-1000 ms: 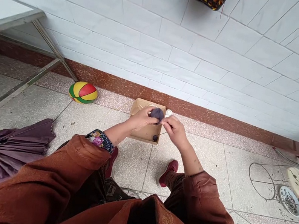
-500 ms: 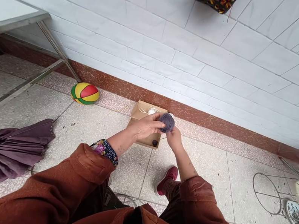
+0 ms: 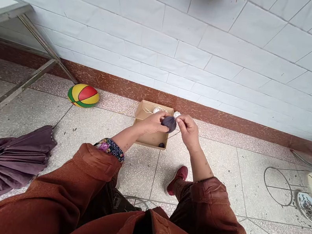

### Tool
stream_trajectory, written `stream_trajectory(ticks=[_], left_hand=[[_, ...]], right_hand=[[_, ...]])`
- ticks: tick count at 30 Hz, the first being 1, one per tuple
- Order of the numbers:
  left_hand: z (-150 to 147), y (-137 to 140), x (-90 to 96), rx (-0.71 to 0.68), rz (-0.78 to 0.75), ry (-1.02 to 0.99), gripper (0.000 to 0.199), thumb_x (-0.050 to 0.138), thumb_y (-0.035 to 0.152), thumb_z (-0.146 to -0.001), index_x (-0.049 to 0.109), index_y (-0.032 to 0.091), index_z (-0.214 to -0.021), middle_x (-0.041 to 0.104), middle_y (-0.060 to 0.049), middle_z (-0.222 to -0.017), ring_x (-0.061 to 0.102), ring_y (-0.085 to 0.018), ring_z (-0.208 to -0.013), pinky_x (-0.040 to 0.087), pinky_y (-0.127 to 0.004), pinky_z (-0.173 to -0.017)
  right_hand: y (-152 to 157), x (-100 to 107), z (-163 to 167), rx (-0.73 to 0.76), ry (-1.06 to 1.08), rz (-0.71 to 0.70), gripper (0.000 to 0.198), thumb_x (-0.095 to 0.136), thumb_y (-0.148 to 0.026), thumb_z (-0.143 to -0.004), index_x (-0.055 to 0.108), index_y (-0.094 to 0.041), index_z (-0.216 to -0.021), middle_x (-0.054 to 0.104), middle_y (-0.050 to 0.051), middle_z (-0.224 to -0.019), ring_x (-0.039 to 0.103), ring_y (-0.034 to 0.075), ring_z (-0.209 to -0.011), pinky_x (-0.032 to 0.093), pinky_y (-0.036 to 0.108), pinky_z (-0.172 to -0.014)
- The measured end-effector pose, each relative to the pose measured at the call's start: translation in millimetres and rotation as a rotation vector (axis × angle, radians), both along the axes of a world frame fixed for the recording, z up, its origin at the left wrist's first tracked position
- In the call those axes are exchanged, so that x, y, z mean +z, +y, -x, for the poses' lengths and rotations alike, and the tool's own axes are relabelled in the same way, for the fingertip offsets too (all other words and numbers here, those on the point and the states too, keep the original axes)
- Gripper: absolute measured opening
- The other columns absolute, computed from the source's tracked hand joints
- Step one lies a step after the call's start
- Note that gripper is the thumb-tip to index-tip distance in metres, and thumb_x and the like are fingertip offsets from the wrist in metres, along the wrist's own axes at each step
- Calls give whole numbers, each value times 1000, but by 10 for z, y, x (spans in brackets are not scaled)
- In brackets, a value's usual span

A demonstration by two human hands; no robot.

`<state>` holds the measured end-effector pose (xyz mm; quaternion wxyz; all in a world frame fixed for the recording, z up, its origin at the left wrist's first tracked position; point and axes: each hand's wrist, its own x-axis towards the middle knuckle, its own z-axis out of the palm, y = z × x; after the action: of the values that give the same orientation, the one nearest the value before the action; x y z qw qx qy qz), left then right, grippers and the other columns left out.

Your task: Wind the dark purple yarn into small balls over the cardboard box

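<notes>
A dark purple-grey ball of yarn [image 3: 169, 125] rests in my left hand [image 3: 152, 123], whose fingers are wrapped round its left side. At the ball's upper right, my right hand [image 3: 189, 130] has its thumb and forefinger pinched together on the yarn. A thin dark strand slants down below the right hand. Beneath the hands lies an open cardboard box [image 3: 143, 139] on the floor, partly covered by them. White yarn [image 3: 156, 110] shows at its back, and a small dark ball [image 3: 161, 145] sits in its front right corner. Another white ball [image 3: 176, 114] shows just beyond my right fingertips.
Left of the box is a colourful ball [image 3: 84, 96] beside a metal-legged table [image 3: 20, 14]. A folded purple umbrella [image 3: 11, 160] lies nearer me. On the right are a wire stand [image 3: 278, 187] and a seed-filled dish [image 3: 308, 207]. A tiled wall [image 3: 144, 43] rises behind.
My right hand has moved from beneath the ball of yarn to its upper right, now pinching there. My left hand still holds the ball, slightly lower and further left. The view has shifted a little.
</notes>
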<state>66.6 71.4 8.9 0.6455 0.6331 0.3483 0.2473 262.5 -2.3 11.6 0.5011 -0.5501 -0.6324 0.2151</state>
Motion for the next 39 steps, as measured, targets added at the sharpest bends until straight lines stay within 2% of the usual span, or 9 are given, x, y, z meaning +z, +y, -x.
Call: stream_trajectory(ticks=[4, 7, 10, 17, 20, 23, 29, 35, 39], left_hand=[[78, -80, 29, -144, 185, -207, 62, 88, 22, -68, 72, 23, -127, 71, -7, -121, 67, -25, -113, 53, -40, -99], [75, -56, 16, -106, 298, -394, 69, 92, 22, -67, 70, 26, -132, 71, -8, -124, 68, -24, -113, 54, -37, -93], [25, 31, -18, -4, 340, -472, 60, 92, 26, -67, 73, 20, -123, 73, -10, -120, 69, -25, -110, 56, -38, -92], [-27, 193, -91, 284, 37, -159, 58, 86, 22, -64, 73, 16, -121, 75, -9, -117, 69, -24, -108, 54, -39, -100], [-20, 147, -90, 205, -28, -68, 57, 87, 22, -63, 75, 18, -118, 75, -8, -117, 68, -27, -112, 53, -42, -103], [0, 38, -70, 12, 32, -75, 54, 86, 20, -65, 77, 20, -118, 74, -6, -112, 68, -27, -110, 52, -43, -103], [26, -117, -41, -198, 352, -462, 68, 90, 23, -71, 73, 25, -137, 71, -12, -134, 68, -28, -122, 54, -38, -99], [-56, 33, -119, 40, 421, -531, 47, 90, 25, -73, 75, 17, -117, 77, -12, -117, 72, -25, -105, 58, -39, -91], [-77, 125, -185, 169, 336, -446, 41, 87, 24, -72, 74, 17, -111, 77, -11, -114, 72, -23, -101, 59, -37, -88]], right_hand=[[128, -161, -22, -71, 102, 88, 33, 67, -56, -99, 72, -25, -88, 73, 4, -91, 65, 23, -88, 53, 38, -87], [156, -302, 42, -101, 200, 214, 31, 64, -54, -97, 71, -24, -88, 72, 2, -88, 64, 22, -86, 53, 36, -84], [119, -392, 168, -74, 192, 303, 29, 65, -52, -96, 72, -24, -91, 73, 3, -89, 64, 23, -88, 54, 35, -82], [-100, -162, 309, 223, -13, 143, 35, 65, -55, -102, 71, -25, -86, 71, 4, -83, 64, 22, -81, 54, 36, -81], [-96, -5, 219, 152, 32, 64, 33, 63, -55, -104, 73, -26, -92, 73, 5, -90, 65, 22, -84, 55, 37, -83], [-23, 32, 103, 10, 59, 21, 32, 64, -54, -103, 71, -26, -89, 73, 5, -91, 66, 23, -86, 54, 38, -85], [65, -180, 49, -114, 142, 202, 28, 60, -49, -98, 68, -25, -87, 73, 4, -88, 65, 24, -86, 54, 37, -83], [4, -332, 164, -58, 33, 318, 18, 59, -39, -98, 71, -25, -95, 72, 2, -83, 64, 23, -81, 52, 34, -77], [-70, -268, 203, 127, -36, 274, 29, 62, -46, -101, 69, -24, -83, 69, 2, -81, 63, 21, -79, 53, 34, -79]])
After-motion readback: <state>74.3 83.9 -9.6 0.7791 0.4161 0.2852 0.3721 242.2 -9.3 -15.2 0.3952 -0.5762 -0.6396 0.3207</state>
